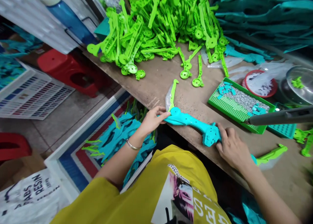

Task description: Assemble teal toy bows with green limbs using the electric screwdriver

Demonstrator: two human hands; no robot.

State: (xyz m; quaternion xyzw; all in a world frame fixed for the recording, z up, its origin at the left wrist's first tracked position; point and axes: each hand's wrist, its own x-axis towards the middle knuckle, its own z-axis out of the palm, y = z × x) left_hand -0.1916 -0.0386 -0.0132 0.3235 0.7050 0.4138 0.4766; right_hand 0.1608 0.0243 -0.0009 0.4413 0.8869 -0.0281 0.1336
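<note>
A long turquoise plastic toy piece lies along the table's near edge. A green arm with a clear curved blade rises from its left end, and the right end is a bulky, head-like form. My left hand is closed on the left end, thumb and fingers pinching it beside the blade's round joint. At the other end, my right hand grips the knobby part, its fingers partly curled. Another green arm with a clear blade lies beyond my right wrist, partly hidden by it.
A large heap of green plastic arms covers the table's back. To the right are a green basket of screws, a red bowl, a metal bowl and a dark tool. Turquoise pieces fill a crate below left.
</note>
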